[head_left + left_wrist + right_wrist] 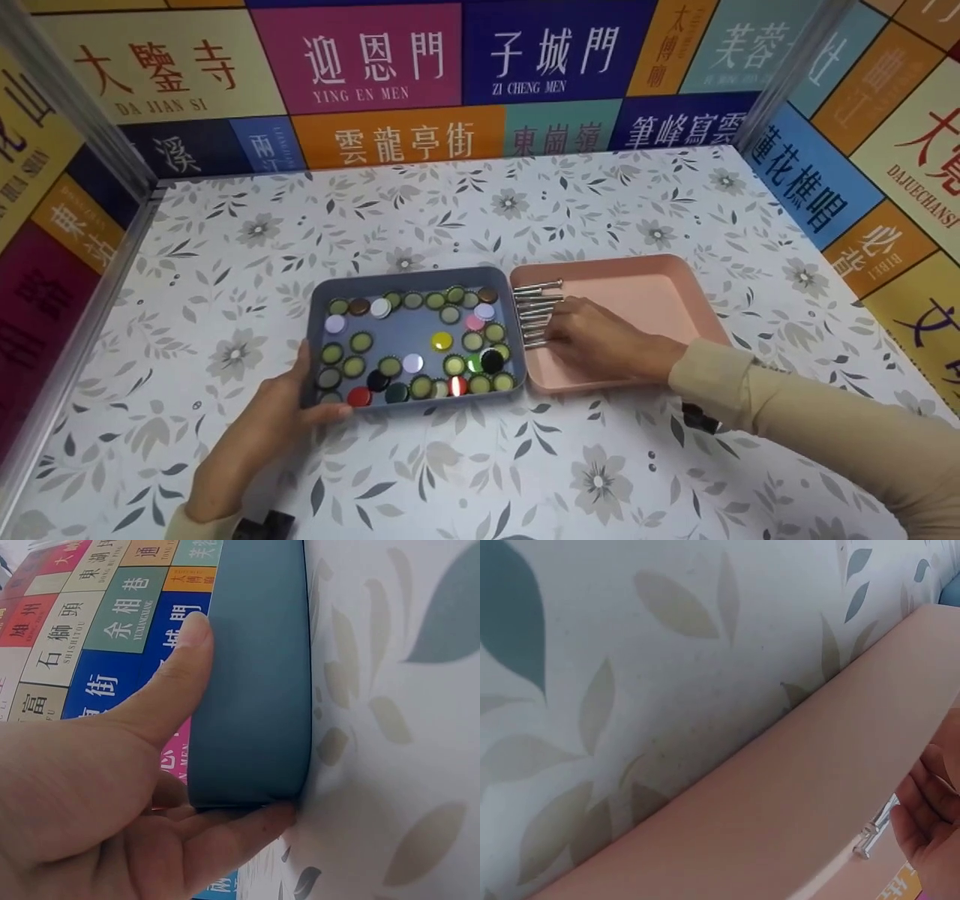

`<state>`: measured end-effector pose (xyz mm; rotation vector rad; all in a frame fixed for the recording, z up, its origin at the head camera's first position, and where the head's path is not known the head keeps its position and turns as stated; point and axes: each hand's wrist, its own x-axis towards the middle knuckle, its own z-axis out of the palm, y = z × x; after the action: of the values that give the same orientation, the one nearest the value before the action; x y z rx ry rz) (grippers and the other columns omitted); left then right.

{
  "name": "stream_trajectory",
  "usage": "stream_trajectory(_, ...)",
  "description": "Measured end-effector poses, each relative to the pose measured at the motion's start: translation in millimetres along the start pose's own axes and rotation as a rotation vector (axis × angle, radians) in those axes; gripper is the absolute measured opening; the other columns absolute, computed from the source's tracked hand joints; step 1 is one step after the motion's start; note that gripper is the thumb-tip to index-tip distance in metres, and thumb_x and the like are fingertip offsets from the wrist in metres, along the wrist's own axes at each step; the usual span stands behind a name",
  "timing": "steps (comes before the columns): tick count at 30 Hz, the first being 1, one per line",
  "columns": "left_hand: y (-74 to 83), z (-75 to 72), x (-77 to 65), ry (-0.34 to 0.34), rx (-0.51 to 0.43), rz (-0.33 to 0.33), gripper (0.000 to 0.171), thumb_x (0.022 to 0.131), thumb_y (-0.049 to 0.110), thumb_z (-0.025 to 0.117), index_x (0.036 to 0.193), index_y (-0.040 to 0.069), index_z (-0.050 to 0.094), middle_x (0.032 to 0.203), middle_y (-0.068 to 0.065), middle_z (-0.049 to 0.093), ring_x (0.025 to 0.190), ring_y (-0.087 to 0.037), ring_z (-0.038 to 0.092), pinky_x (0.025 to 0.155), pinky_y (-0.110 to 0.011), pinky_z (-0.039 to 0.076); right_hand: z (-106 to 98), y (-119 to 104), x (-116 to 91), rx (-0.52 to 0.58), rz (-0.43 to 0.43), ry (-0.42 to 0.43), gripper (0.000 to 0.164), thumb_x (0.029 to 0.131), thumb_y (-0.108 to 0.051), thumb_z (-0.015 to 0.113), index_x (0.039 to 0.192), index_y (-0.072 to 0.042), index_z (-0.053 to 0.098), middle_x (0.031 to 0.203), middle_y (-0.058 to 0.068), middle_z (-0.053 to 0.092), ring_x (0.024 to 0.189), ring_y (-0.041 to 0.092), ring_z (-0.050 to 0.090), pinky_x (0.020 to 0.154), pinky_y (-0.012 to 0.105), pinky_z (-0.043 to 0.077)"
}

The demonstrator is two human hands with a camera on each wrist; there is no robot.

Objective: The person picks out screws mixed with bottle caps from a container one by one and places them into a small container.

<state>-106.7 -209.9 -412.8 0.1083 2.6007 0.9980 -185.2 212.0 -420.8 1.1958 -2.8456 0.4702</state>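
A blue-grey tray holds many bottle caps, several showing their ridged, pale undersides and others coloured faces, such as a yellow cap. My left hand grips its near left corner. In the left wrist view, thumb and fingers straddle that corner of the tray. A pink tray abuts it on the right. Silver screws lie in a row along the pink tray's left side. Over their right ends my right hand curls its fingers. The right wrist view shows screw heads by the fingertips; the contact is partly hidden.
Both trays sit on a white tabletop with a grey floral pattern. Colourful panels printed with Chinese characters stand behind the table and at both sides. A black strap piece shows under the right wrist.
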Motion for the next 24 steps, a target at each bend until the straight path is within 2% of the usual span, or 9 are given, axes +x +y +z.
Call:
stream_trajectory(4,-0.6,-0.6,-1.9,-0.005,0.002,-0.018,0.123,0.081,0.047,0.079,0.157,-0.004,-0.004,0.149,-0.032,0.045,0.139,-0.047,0.043,0.121,-0.059,0.026,1.2,-2.3,0.0,-0.007,0.008,-0.005,0.010,0.089,-0.008,0.071,0.095,-0.010,0.079,0.098,0.005,0.074,0.096,0.021,0.067,0.090,0.039,0.056)
stream_trajectory(14,-2.0,0.6,-9.6,0.023,0.008,-0.019,0.123,0.081,0.051,0.078,0.158,-0.002,-0.003,0.149,-0.032,0.045,0.138,-0.047,0.045,0.120,-0.060,0.027,2.2,-3.4,-12.3,-0.004,0.005,0.105,0.013,0.082,-0.014,0.079,0.091,-0.005,0.076,0.091,0.005,0.069,0.087,0.018,0.061,0.077,0.034,0.055)
stream_trajectory(17,-2.3,0.2,-11.6,0.035,0.015,-0.006,0.121,0.082,0.050,0.077,0.158,-0.003,-0.001,0.151,-0.032,0.042,0.140,-0.048,0.042,0.120,-0.060,0.027,-3.0,-6.4,-18.4,-0.003,0.025,0.132,0.018,0.083,-0.016,0.079,0.095,-0.003,0.074,0.093,0.006,0.068,0.090,0.021,0.060,0.081,0.036,0.054)
stream_trajectory(21,-0.3,0.5,-16.8,0.047,0.028,-0.006,0.116,0.084,0.051,0.075,0.159,-0.001,0.004,0.159,-0.033,0.028,0.146,-0.049,0.030,0.121,-0.062,0.023,-23.3,-12.4,-25.6,0.058,0.120,0.199,0.026,0.085,-0.018,0.079,0.105,-0.004,0.072,0.105,0.008,0.069,0.103,0.025,0.062,0.094,0.041,0.053)
stream_trajectory(24,1.3,-1.6,-21.0,0.030,0.056,-0.048,0.112,0.087,0.058,0.069,0.160,0.002,0.005,0.164,-0.031,0.014,0.150,-0.050,0.017,0.121,-0.064,0.018,-42.2,-14.7,-32.8,0.128,0.212,0.256,0.030,0.086,-0.018,0.080,0.112,-0.006,0.072,0.112,0.007,0.070,0.111,0.026,0.062,0.099,0.045,0.052)
